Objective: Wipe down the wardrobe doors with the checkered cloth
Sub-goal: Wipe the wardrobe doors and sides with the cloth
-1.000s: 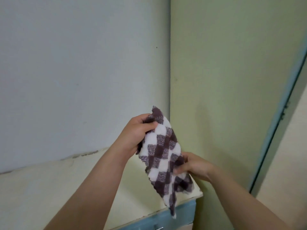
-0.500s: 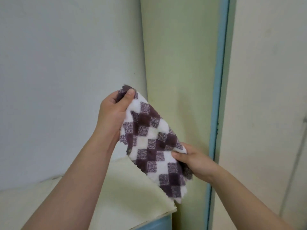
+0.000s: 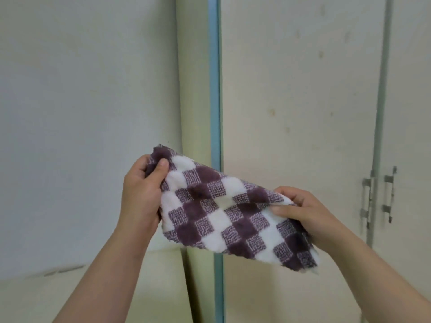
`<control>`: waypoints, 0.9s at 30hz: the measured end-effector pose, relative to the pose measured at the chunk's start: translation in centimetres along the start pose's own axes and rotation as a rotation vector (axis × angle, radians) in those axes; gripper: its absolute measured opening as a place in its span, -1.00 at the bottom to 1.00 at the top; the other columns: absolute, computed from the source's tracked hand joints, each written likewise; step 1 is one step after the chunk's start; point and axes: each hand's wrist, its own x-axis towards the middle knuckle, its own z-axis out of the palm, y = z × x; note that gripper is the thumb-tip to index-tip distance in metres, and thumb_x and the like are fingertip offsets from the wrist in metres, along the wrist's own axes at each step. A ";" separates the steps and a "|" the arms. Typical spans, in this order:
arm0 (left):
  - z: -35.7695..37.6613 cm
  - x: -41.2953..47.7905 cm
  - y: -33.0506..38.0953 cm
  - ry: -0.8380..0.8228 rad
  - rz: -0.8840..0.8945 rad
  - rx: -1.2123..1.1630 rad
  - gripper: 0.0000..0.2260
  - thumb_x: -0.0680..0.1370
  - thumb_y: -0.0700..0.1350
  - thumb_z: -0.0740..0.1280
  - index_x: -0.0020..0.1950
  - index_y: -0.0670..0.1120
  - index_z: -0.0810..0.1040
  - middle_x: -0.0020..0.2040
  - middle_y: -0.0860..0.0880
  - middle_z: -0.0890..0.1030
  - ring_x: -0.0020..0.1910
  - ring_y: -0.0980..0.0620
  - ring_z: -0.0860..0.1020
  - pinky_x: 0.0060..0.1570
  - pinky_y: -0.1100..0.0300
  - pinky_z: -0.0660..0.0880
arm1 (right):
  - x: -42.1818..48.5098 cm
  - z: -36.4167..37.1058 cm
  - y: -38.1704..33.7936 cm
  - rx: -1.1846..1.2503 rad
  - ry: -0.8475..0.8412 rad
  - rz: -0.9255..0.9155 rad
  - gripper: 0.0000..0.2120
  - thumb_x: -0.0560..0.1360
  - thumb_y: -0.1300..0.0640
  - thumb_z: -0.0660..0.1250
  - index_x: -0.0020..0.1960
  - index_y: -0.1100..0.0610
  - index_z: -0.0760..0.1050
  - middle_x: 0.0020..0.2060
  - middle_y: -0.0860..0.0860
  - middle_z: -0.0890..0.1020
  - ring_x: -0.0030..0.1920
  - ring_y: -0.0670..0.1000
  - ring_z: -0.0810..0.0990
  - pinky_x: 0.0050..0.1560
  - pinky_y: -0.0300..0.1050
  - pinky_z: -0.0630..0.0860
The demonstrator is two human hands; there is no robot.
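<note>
Checkered cloth stretched between left hand and right hand, both pinched closed on opposite corners.
Advice: fold to a flat pad before pressing on wardrobe door.

Left hand and right hand raised, both pinched closed, forearms bare.

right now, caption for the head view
Both hands stretch a checkered cloth before cream wardrobe doors.

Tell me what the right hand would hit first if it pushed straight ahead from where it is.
Probably the cream wardrobe door directly behind it. The right hand grips the checkered cloth, so cloth would likely touch first. The handles sit off to the right. Depth is unclear.
</note>
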 end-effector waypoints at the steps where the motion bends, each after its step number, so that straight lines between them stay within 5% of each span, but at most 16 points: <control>1: 0.8 -0.5 0.1 0.006 0.003 0.029 -0.85 0.56 -0.25 0.24 -0.15 -0.06 0.53 -0.29 0.02 0.62 -0.32 0.09 0.58 -0.30 0.21 0.55 | -0.2 -1.2 -0.5 0.033 -0.029 -0.005 -0.71 0.09 0.05 0.56 -0.24 0.09 0.61 -0.30 0.11 0.65 -0.32 0.05 0.62 -0.34 -0.20 0.52; 5: 4.3 -1.3 0.1 0.023 0.025 0.125 -0.87 0.56 -0.22 0.25 -0.14 -0.05 0.53 -0.23 -0.05 0.62 -0.21 -0.06 0.58 -0.15 0.01 0.53 | -0.9 -5.3 -2.2 0.069 -0.059 -0.036 -0.60 0.07 -0.14 0.59 -0.24 0.07 0.59 -0.30 0.10 0.63 -0.35 0.03 0.60 -0.36 -0.23 0.50; 11: 8.4 -0.4 0.5 0.023 0.206 0.316 -0.85 0.52 -0.23 0.31 -0.16 0.02 0.49 -0.18 -0.05 0.63 -0.16 -0.09 0.60 -0.07 -0.09 0.54 | 0.8 -9.6 -4.2 -0.418 0.188 -0.122 -0.86 0.52 0.15 0.30 -0.20 0.12 0.43 -0.37 -0.03 0.53 -0.39 -0.13 0.46 -0.39 -0.33 0.31; 17: 12.3 0.8 1.0 0.071 0.477 0.635 -0.88 0.51 -0.12 0.33 -0.11 0.07 0.41 -0.28 0.16 0.54 -0.28 0.09 0.52 -0.30 0.18 0.37 | 3.9 -12.9 -7.1 -0.740 0.542 -0.419 -0.85 0.51 0.11 0.30 -0.22 0.06 0.41 -0.35 -0.02 0.51 -0.33 -0.07 0.42 -0.41 -0.38 0.28; 21: 13.8 1.4 -0.5 0.139 0.699 0.883 -0.83 0.51 -0.16 0.32 0.07 -0.07 0.40 -0.31 0.02 0.54 -0.38 -0.11 0.48 -0.35 0.11 0.38 | 6.1 -14.1 -7.0 -0.934 0.615 -0.517 -0.85 0.50 0.06 0.32 -0.16 0.03 0.35 -0.41 -0.09 0.48 -0.40 -0.07 0.43 -0.44 -0.32 0.28; 27: 14.1 4.7 -2.6 0.069 1.036 1.146 -0.72 0.31 -0.37 0.30 -0.09 -0.11 0.33 -0.17 -0.08 0.38 -0.56 -0.07 0.32 -0.62 0.25 0.21 | 10.2 -14.6 -4.5 -1.155 0.672 -0.817 -0.75 0.46 0.30 0.32 -0.08 0.07 0.27 -0.37 -0.04 0.40 -0.60 -0.06 0.23 -0.62 -0.23 0.19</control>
